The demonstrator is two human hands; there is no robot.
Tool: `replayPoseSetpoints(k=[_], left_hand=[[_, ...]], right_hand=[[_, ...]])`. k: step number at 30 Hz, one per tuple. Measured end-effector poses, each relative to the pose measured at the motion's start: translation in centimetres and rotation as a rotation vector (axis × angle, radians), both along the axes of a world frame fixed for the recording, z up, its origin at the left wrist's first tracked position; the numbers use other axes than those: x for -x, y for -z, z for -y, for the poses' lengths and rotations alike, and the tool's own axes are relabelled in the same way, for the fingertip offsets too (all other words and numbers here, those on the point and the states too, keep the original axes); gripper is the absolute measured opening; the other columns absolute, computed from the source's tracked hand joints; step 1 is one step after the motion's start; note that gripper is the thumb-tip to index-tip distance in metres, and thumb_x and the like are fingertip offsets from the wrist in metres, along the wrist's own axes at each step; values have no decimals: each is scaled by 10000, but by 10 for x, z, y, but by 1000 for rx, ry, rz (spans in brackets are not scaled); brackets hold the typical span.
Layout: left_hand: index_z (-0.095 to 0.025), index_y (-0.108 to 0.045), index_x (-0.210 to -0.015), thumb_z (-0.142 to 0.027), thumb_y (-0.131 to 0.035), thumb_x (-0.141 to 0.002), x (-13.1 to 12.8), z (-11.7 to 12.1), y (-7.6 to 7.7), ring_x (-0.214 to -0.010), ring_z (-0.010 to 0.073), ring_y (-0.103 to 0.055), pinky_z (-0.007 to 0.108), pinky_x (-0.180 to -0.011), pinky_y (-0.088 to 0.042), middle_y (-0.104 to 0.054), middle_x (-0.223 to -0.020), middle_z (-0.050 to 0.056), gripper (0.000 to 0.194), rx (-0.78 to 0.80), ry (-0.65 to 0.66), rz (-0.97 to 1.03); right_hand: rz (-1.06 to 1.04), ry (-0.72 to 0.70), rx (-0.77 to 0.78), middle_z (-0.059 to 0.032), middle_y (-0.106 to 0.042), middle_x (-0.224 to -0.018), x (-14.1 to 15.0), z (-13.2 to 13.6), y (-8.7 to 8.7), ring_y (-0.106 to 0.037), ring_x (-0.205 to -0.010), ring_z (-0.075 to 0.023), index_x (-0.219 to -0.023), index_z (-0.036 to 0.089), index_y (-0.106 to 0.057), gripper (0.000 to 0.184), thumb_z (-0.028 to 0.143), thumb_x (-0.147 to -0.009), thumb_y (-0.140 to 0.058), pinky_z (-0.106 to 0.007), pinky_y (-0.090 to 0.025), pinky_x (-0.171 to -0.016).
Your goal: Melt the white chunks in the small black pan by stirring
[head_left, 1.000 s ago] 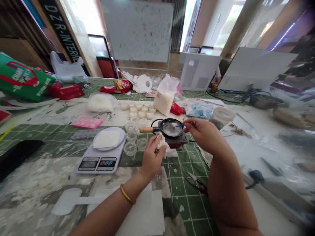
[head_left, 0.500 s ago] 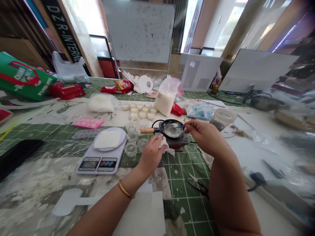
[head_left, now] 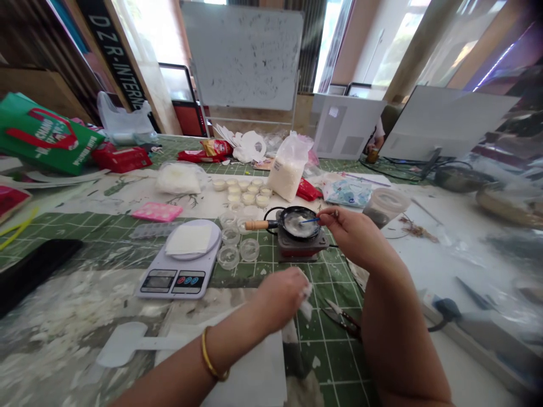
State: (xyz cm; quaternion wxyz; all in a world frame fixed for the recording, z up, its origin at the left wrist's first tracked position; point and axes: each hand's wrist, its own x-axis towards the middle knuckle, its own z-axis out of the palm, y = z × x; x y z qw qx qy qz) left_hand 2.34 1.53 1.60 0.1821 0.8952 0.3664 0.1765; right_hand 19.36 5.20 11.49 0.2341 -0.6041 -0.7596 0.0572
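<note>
Pan: a small black frying pan sits on a compact electric hot plate, holding a pale mixture.
Long axis: its wooden handle runs left, nearly level across the view.
Right grip: the right hand pinches a thin blue-handled stirrer, whose tip appears to reach into the mixture, though the view there is small.
Left grip: the left hand is closed around a white tissue, below the pan and apart from it.
Nearer hand: the right, just beside the rim, opposite the handle.
Around: clear plastic cups lie left of the hot plate; a digital kitchen scale lies beyond them.
</note>
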Motion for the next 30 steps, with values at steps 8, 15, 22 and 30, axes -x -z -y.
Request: replayPoseSetpoints(k=[8,15,22,30], left_hand=[[-200,-292,-1361,-357,-588,-718,-4,9,-24,-1005,264,-556,353,-819,-439,-578,-1165,123,725,446,-2,-153],[-277,-589,-1083,-459,-504,-751,63,-21,-101,-769,169,-604,253,-651,-423,-666,-932,3,388,266,-249,-64],[-208,-575,-1043,-489,-528,-689,79,-65,-94,-853,217,-573,279,-663,-399,-633,-998,60,454,176,-484,-167],[-178,-565,-756,-432,-428,-750,79,-81,-80,-662,167,-529,254,-566,-338,-605,-734,36,288,217,-364,-187]], right_hand=[[19,9,-8,-41,-681,-840,0,0,1,-604,-824,-196,-939,217,-616,280,316,-869,-364,-299,-395,-717],[6,-35,3,-30,-682,-848,0,0,-1,-603,-829,-184,-908,217,-620,291,327,-875,-352,-304,-389,-754],[42,21,-3,-38,-677,-837,-1,4,-4,-597,-837,-190,-872,212,-633,308,336,-872,-351,-312,-394,-758],[42,22,-14,-42,-675,-871,2,3,-1,-589,-843,-186,-876,211,-632,296,331,-871,-362,-333,-384,-798]])
